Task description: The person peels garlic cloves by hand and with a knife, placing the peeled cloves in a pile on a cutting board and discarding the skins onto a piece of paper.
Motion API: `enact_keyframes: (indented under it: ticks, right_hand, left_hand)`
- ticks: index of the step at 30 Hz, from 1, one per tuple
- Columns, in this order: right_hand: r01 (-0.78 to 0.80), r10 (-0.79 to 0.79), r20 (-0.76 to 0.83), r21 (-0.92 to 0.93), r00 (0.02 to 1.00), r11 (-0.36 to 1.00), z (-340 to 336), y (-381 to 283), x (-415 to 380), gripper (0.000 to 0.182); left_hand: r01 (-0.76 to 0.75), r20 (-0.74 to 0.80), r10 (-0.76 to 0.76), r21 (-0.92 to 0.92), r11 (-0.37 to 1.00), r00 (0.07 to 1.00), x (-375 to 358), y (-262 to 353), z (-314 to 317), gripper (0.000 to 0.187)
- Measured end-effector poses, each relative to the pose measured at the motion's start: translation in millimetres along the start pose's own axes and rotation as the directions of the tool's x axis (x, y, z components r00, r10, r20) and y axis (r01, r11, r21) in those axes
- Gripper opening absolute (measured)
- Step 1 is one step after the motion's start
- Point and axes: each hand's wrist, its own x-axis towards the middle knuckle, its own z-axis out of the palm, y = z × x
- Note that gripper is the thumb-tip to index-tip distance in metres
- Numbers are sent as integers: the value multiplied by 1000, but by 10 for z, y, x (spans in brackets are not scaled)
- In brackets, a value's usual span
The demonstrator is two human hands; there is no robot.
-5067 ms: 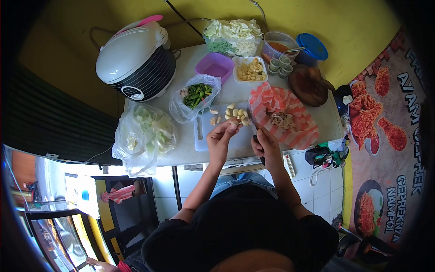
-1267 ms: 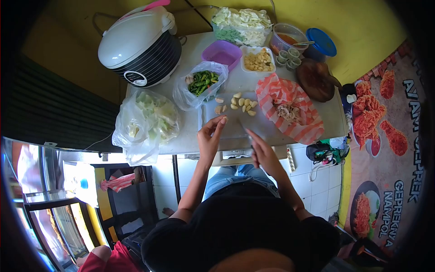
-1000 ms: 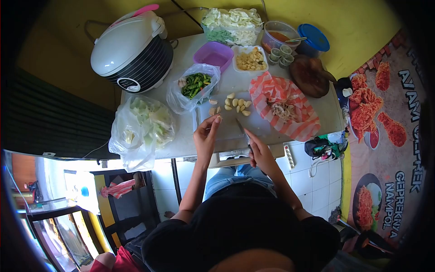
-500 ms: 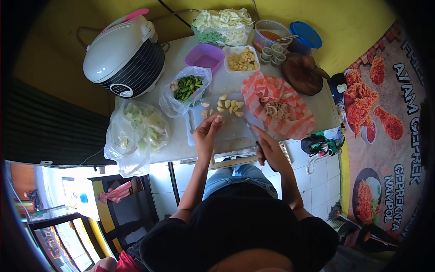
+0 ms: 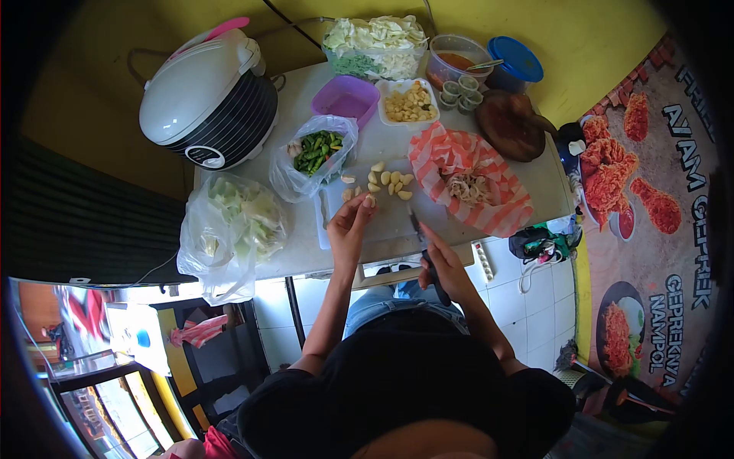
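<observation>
My left hand (image 5: 350, 224) pinches a garlic clove (image 5: 370, 200) over the left part of the white cutting board (image 5: 386, 223). In my right hand (image 5: 446, 264) is a knife (image 5: 430, 262) with a dark handle, its blade pointing up and left over the board. Several pale garlic cloves (image 5: 394, 177) lie loose on the board beyond my hands. A few cloves with skin (image 5: 348, 193) sit near my left fingertips. Right of the board, red-and-white striped paper (image 5: 498, 200) holds garlic skins (image 5: 468, 187).
A bag of green chilies (image 5: 315, 153), a bag of cut cabbage (image 5: 237, 229) and a rice cooker (image 5: 210, 96) stand left. Behind are a purple container (image 5: 344, 98), a tray of chopped pieces (image 5: 408, 102) and a cabbage container (image 5: 375, 50). A stone mortar (image 5: 514, 126) is at right.
My right hand has moved slightly down and left, and the knife has turned so its blade and handle show more. My left hand has barely moved and still holds the clove.
</observation>
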Motion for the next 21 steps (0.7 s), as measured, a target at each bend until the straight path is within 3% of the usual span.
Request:
enact_keyframes:
  ticks: [5,9,13,17,21]
  right_hand:
    - [47,-58,-177,-64,983,997,-165,-42,-120,43]
    - [90,-81,58,-180,995,980,27,5,-83,43]
    - [1,26,113,-234,993,972,176,56,-42,43]
    - [42,-49,-37,-164,998,986,-128,-4,-52,42]
    - [36,-51,-61,-226,997,973,-319,-310,-85,40]
  left_hand:
    - [11,15,-12,24,1000,1000,-11,24,9,27]
    - [13,22,-13,-2,1000,1000,-1,10,16,26]
    - [10,31,-11,21,1000,999,-7,11,12,26]
    - [24,42,-24,5,1000,999,-30,6,-22,27]
    - [65,88,-65,13,998,994,-55,62,1,27]
